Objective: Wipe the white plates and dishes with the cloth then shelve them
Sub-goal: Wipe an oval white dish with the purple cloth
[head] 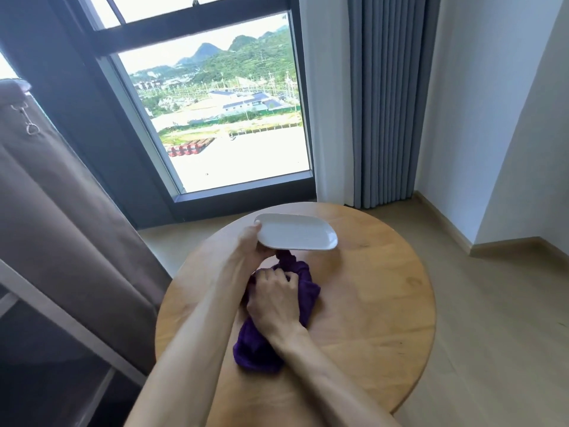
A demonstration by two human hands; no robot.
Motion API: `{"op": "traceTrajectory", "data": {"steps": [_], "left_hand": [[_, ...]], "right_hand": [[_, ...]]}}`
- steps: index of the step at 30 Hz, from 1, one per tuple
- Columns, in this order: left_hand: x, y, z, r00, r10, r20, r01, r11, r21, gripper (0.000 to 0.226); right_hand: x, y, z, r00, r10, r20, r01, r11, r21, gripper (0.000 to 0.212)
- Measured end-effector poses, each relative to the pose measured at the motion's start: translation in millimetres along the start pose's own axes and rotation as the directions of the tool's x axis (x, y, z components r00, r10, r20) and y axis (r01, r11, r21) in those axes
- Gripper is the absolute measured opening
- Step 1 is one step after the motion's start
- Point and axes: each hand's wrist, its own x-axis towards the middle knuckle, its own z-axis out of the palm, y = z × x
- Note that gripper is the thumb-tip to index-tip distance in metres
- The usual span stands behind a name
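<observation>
The left hand point(251, 246) pinches the near-left rim of a white dish point(297, 232), holding it raised over the far part of the round wooden surface point(385, 291). The right hand point(274, 298) is clenched on a bunched purple cloth point(303, 291) lying at the surface's centre, one twisted end reaching up under the dish. For a sound wipe, the cloth is best spread flat over the palm and swept across the dish's face and underside (the rim grip looks thin, so support from below seems prudent). Window point(221, 112), grey curtain point(381, 100), pale floor point(492, 318); a brown fabric-covered rack point(61, 211) stands left.
</observation>
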Motion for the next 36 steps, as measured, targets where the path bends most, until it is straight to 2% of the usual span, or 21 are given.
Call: {"op": "traceTrajectory", "data": {"steps": [2,3,5,7,9,11,14,16,17,19,20,21,22,23,25,27,31,33,36], "left_hand": [[-6,5,-20,0.999,0.041,-0.006,-0.041,0.991,-0.129,0.030],[-9,7,-37,0.998,0.056,-0.019,-0.059,0.980,-0.192,0.034],[-17,8,-66,0.992,0.099,-0.077,-0.116,0.956,-0.268,0.037],[-27,3,-88,0.981,0.134,-0.138,-0.174,0.926,-0.334,0.038],[-41,-5,-101,0.980,0.129,-0.153,-0.178,0.913,-0.366,0.039],[-56,-14,-107,0.982,0.118,-0.146,-0.166,0.908,-0.383,0.039],[-76,-28,-108,0.981,0.161,-0.110,-0.192,0.899,-0.394,0.038],[-82,-30,-110,0.976,0.195,-0.094,-0.216,0.894,-0.394,0.040],[-84,-28,-110,0.975,0.205,-0.088,-0.223,0.897,-0.382,0.041],[-86,-23,-112,0.976,0.210,-0.062,-0.218,0.911,-0.350,0.041],[-88,-23,-114,0.977,0.207,-0.047,-0.211,0.918,-0.337,0.041],[-90,-24,-116,0.978,0.206,-0.033,-0.205,0.921,-0.331,0.039],[-93,-28,-117,0.979,0.200,-0.027,-0.198,0.926,-0.323,0.038],[-95,-31,-118,0.980,0.196,-0.019,-0.192,0.926,-0.324,0.037],[-97,-36,-119,0.981,0.193,0.000,-0.181,0.921,-0.346,0.040],[-99,-36,-118,0.979,0.199,0.046,-0.167,0.908,-0.385,0.042],[-101,-34,-109,0.958,0.266,0.108,-0.207,0.902,-0.380,0.045],[-103,-34,-104,0.952,0.287,0.109,-0.213,0.873,-0.438,0.045],[-101,-26,-107,0.926,0.350,0.140,-0.232,0.821,-0.521,0.049]], "right_hand": [[3,8,-4,0.986,0.159,-0.042,-0.139,0.941,0.308,0.026],[5,10,-9,0.961,0.270,-0.053,-0.215,0.856,0.471,0.025],[8,19,-27,0.866,0.501,0.000,-0.344,0.596,0.725,0.027],[16,28,-46,0.783,0.621,0.020,-0.317,0.372,0.872,0.029],[25,32,-63,0.764,0.645,-0.017,-0.225,0.291,0.930,0.030],[38,26,-79,0.790,0.609,-0.073,-0.134,0.288,0.948,0.032],[70,13,-96,0.865,0.491,-0.106,-0.112,0.395,0.912,0.033],[86,6,-97,0.947,0.320,-0.006,-0.159,0.489,0.858,0.036],[88,3,-92,0.977,0.203,0.067,-0.174,0.576,0.799,0.036],[81,2,-70,0.982,-0.003,0.188,-0.091,0.867,0.489,0.028],[73,2,-56,0.975,-0.024,0.223,-0.047,0.950,0.308,0.026],[63,3,-45,0.977,-0.005,0.212,-0.037,0.980,0.194,0.032],[54,4,-35,0.983,0.038,0.178,-0.068,0.984,0.166,0.039],[49,3,-28,0.988,0.084,0.131,-0.110,0.972,0.207,0.042],[47,-2,-21,0.987,0.143,0.074,-0.160,0.919,0.359,0.040],[49,-11,-22,0.986,0.149,0.071,-0.165,0.888,0.429,0.036],[50,-44,-37,0.997,0.060,0.039,-0.071,0.795,0.603,0.021],[49,-62,-46,0.997,-0.048,0.053,-0.004,0.706,0.709,0.016],[44,-76,-62,0.974,-0.223,0.042,0.108,0.617,0.780,0.010]]}}
